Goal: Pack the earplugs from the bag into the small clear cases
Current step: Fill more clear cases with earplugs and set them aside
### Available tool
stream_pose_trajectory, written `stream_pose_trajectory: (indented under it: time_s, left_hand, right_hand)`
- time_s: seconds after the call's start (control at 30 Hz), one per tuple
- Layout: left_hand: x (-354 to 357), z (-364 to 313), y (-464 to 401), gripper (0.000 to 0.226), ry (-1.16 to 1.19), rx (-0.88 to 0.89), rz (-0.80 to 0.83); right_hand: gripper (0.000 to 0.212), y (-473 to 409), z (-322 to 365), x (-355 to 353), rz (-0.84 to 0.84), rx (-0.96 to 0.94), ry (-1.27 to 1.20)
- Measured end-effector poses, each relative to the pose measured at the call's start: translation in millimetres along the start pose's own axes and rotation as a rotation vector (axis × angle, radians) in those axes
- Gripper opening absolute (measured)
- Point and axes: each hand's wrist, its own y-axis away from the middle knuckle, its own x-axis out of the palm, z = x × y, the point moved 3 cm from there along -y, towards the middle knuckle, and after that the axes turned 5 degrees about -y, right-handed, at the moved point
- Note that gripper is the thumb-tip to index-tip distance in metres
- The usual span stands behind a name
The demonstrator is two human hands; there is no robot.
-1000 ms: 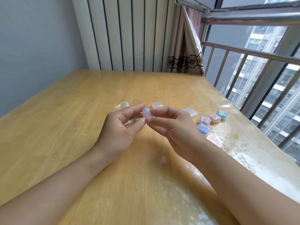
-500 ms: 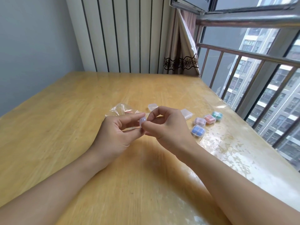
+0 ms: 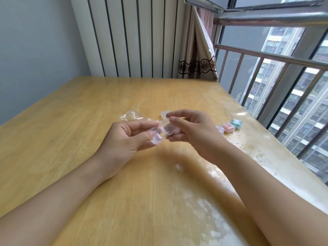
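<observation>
A small clear case (image 3: pixel 160 133) is held open above the wooden table (image 3: pixel 71 121), its two halves spread apart. My left hand (image 3: pixel 127 137) grips the base half between thumb and fingers. My right hand (image 3: pixel 191 132) pinches the lid half. I cannot tell whether anything lies inside. The crumpled clear bag (image 3: pixel 133 115) lies on the table just behind my left hand. An empty clear case (image 3: pixel 165 114) sits behind my right fingers. Closed cases with a red (image 3: pixel 228 127) and a green (image 3: pixel 237 123) filling stand at the right; another case (image 3: pixel 219 129) shows partly behind my right hand.
The table's right edge runs along a window with a metal railing (image 3: pixel 266 55). A radiator (image 3: pixel 134 36) and a curtain (image 3: pixel 198 50) stand behind the far edge. A grey wall (image 3: pixel 35 41) is at the left.
The closed case between my fingertips has been pulled open into two spread halves. Both hands have dropped slightly toward the table, and the camera has tilted.
</observation>
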Motion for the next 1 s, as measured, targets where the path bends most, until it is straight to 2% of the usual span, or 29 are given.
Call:
stream_pose_trajectory:
  time_s: [0.13,0.23,0.37,0.47,0.53,0.6,0.67,0.73,0.8,0.87,1.0]
  left_hand:
    - [9.6,5.2,4.3,0.016,-0.279,0.067,0.134]
    - [10.6,11.7,4.2,0.021,-0.501,0.105,0.155]
    - [10.2,9.0,5.8,0.028,-0.452,0.094,0.157]
    - [8.3,4.2,6.8,0.025,-0.401,0.115,0.109]
    - [4.9,0.7,4.7,0.021,-0.358,0.149,0.015]
    - [-6.4,-1.9,-2.2,0.01,-0.345,0.226,-0.174]
    - [-27.0,-5.0,-9.9,0.005,-0.42,0.303,-0.426]
    - [-48.0,-3.7,-17.5,0.004,-0.578,0.276,-0.573]
    - [-60.6,8.7,-27.5,0.012,-0.762,0.148,-0.531]
    - [-62.3,23.5,-35.4,0.019,-0.841,0.068,-0.405]
    - [-55.5,29.8,-41.1,0.01,-0.838,0.092,-0.303]
  right_hand:
    - [0.015,-4.6,-3.6,-11.5,0.088,0.048,0.216]
    - [0.012,-4.4,-1.6,-14.9,0.138,0.034,0.369]
    - [0.011,-5.1,-2.0,-16.9,0.162,0.031,0.453]
    - [0.011,-5.8,-2.0,-18.3,0.161,0.027,0.489]
    - [0.013,-6.2,-1.7,-19.1,0.157,0.024,0.534]
    - [0.015,-7.2,-0.3,-22.2,0.121,-0.008,0.631]
    - [0.014,-7.3,3.3,-24.5,0.028,-0.117,0.719]
    - [0.007,-5.5,5.3,-19.7,-0.046,-0.251,0.718]
    - [0.007,-4.6,0.9,-7.9,-0.044,-0.332,0.747]
    - [0.015,-5.6,-8.9,4.6,0.009,-0.383,0.855]
    - [0.024,-10.9,-22.4,19.4,0.071,-0.448,1.003]
